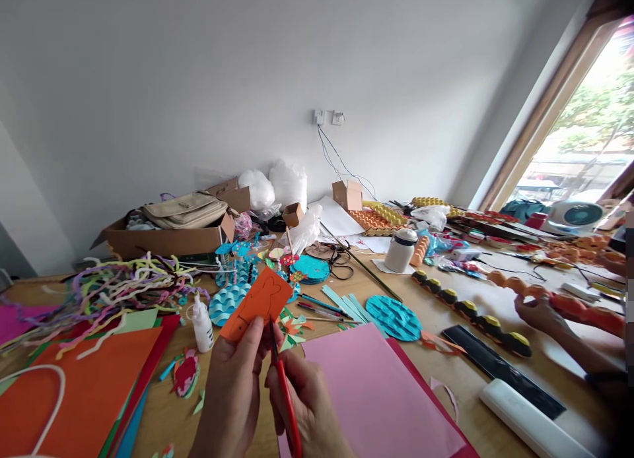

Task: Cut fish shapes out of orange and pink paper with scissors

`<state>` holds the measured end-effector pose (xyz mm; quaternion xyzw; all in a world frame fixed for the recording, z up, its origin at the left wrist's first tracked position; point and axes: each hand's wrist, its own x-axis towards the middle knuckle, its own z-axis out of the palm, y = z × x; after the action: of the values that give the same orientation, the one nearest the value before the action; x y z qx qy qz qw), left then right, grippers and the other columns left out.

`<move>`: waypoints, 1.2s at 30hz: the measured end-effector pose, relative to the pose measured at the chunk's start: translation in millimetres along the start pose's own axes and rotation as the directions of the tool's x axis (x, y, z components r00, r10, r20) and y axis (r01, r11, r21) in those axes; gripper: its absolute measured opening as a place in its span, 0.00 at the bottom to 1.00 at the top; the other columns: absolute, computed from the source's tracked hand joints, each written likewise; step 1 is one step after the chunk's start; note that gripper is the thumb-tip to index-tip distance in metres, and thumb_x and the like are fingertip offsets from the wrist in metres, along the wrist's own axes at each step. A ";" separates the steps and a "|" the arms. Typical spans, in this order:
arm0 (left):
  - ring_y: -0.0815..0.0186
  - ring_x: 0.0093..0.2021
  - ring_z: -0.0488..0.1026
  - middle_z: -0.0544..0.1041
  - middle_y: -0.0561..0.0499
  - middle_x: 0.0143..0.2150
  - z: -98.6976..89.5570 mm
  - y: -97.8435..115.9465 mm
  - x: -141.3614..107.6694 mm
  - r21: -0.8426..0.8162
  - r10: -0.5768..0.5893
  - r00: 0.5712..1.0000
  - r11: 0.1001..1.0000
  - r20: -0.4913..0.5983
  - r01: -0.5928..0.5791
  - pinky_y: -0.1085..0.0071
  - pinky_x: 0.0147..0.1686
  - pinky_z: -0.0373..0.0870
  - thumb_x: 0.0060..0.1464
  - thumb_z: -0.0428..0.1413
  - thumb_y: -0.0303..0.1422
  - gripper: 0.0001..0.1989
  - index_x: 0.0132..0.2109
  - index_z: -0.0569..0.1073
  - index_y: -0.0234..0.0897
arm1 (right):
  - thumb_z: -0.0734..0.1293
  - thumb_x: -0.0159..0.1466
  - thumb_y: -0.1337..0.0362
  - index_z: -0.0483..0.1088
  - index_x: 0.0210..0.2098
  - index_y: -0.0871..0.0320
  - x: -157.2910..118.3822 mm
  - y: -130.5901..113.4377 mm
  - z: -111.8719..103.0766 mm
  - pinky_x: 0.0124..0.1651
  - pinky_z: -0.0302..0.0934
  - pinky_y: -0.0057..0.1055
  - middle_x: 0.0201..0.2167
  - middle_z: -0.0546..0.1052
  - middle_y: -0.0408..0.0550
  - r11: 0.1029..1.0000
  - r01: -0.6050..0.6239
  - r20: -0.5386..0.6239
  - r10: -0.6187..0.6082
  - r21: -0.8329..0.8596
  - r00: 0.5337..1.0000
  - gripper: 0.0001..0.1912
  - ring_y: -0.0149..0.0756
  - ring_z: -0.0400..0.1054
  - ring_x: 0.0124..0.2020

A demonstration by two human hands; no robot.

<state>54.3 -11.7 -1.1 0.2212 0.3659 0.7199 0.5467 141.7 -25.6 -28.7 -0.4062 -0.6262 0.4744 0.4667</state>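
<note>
The flat pink sheet of paper [361, 392] on the wooden table [171, 428] serves as the landmark. In view, a small orange rectangular paper card [257, 306] with a dark outline drawn on it is held up to the left of the pink sheet's far left corner. The left hand [242, 365] pinches it along its near edge, thumb on the drawn face and fingers behind. The card's long axis slants from its near left end to its far right end, away from the person and toward the right.

The right hand [302, 392], over the left border of the pink sheet, is closed around the red-handled scissors with dark blades [287, 398]. These point away from the person and slightly left, crossing the card's long axis, with their tips at its near right edge, just beside the left thumb. The left hand is the nearer to the card; the right reaches it only through the blades. How far apart the blades stand, and whether paper lies between them, I cannot tell.

Beyond the pink sheet's far right corner lies a round blue corrugated paper disc [393, 317]. Well to the right of the sheet, another person's hand [539, 316] holds a bumpy orange strip [515, 284].
</note>
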 end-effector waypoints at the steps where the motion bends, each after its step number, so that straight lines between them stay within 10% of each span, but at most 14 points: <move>1: 0.66 0.27 0.76 0.79 0.53 0.26 0.0 0.1 -0.3 -0.005 0.001 1.000 1.000 0.000 -0.001 0.77 0.25 0.71 0.36 0.67 0.36 0.15 0.34 0.78 0.36 | 0.55 0.60 0.40 0.53 0.20 0.56 -0.2 0.0 -0.6 0.18 0.45 0.23 0.14 0.53 0.36 1.000 0.002 0.004 -0.002 -0.001 1.000 0.27 0.27 0.48 0.19; 11: 0.67 0.24 0.75 0.79 0.53 0.24 3.7 2.9 1.3 0.003 0.041 0.998 0.999 0.043 -0.041 0.75 0.24 0.71 0.37 0.66 0.33 0.12 0.32 0.77 0.34 | 0.60 0.61 0.57 0.54 0.19 0.56 -3.2 1.2 -7.2 0.17 0.42 0.21 0.14 0.53 0.34 0.995 -0.096 0.039 0.095 0.032 0.995 0.17 0.23 0.47 0.15; 36: 0.69 0.25 0.71 0.77 0.54 0.25 -6.5 3.3 6.2 0.155 0.050 0.988 0.985 0.143 -0.073 0.74 0.26 0.69 0.42 0.64 0.36 0.09 0.32 0.77 0.36 | 0.59 0.56 0.64 0.57 0.19 0.57 -10.1 -17.0 -25.0 0.17 0.42 0.22 0.14 0.53 0.34 0.964 -0.267 0.163 0.265 -0.010 0.950 0.10 0.24 0.47 0.15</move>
<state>45.7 -8.2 -3.1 0.3251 0.3764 0.6877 0.5288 167.1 -33.6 -11.4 -0.4440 -0.5990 0.5682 0.3481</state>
